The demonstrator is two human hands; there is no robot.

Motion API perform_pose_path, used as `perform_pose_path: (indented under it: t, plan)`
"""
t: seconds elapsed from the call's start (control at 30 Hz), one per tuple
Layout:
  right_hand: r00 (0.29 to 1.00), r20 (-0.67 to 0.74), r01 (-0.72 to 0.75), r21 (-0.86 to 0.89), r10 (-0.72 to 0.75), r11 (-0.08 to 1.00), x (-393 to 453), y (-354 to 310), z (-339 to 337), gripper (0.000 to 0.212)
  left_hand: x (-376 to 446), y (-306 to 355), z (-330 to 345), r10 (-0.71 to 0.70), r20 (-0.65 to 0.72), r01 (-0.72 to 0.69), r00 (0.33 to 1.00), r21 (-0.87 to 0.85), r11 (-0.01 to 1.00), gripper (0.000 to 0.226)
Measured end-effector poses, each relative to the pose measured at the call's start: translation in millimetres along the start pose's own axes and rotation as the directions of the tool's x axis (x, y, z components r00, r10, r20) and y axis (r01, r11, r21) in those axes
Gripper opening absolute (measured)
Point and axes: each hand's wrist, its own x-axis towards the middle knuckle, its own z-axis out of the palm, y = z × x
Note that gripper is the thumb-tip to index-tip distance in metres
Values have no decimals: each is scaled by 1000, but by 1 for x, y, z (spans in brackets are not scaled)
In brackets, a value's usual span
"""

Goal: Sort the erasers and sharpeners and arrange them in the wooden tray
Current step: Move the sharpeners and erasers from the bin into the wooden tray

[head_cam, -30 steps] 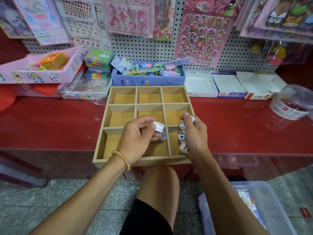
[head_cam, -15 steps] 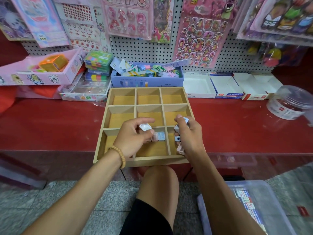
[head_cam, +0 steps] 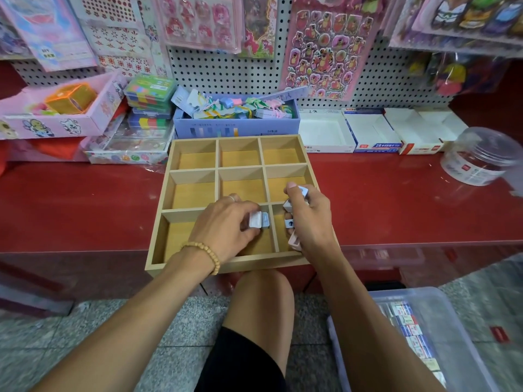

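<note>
A wooden tray point(head_cam: 195, 172) with nine compartments sits on the red counter in front of me. My left hand point(head_cam: 226, 224) is low in the front middle compartment and pinches a small white sharpener point(head_cam: 255, 220), pressed against a pale blue sharpener point(head_cam: 266, 220) standing there. My right hand point(head_cam: 310, 219) hovers over the front right compartment, gripping a bunch of small sharpeners point(head_cam: 290, 222) in white, blue and pink. The other compartments show bare wood.
A blue box of trinkets point(head_cam: 235, 123) stands behind the tray, white open boxes point(head_cam: 370, 131) to its right, and a clear round jar point(head_cam: 481, 157) at the far right. A clear plastic bin point(head_cam: 424, 335) holding erasers sits on the floor by my right arm.
My left hand has lowered the white sharpener into the front middle compartment, beside the blue one. My right hand has stayed over the front right compartment with its bunch.
</note>
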Motion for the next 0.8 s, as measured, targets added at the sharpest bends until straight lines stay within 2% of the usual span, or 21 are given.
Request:
perform_pose_path:
  t: [0.17,0.33,0.5,0.7,0.8]
  plan:
    - [1000,-4,-5,7,5,1000,0,-1,0,34,8,10,9,26,13,-26,1000,64,998,34]
    - [1000,-9,1,-15,-1,1000,0,-3,-3,35,5,11,15,-11,-8,11,1000,-11,1000,41]
    - [1000,-16,-5,-7,5,1000,0,-2,-2,37,6,8,17,-24,-62,21,998,-45,999,22]
    - [999,-34,-13,12,13,1000,2,0,-2,33,6,6,15,-12,-75,10,997,-24,1000,24]
    - [997,-61,-36,23,37,999,5,2,-2,33,-2,13,7,-12,-139,-20,990,-222,975,18]
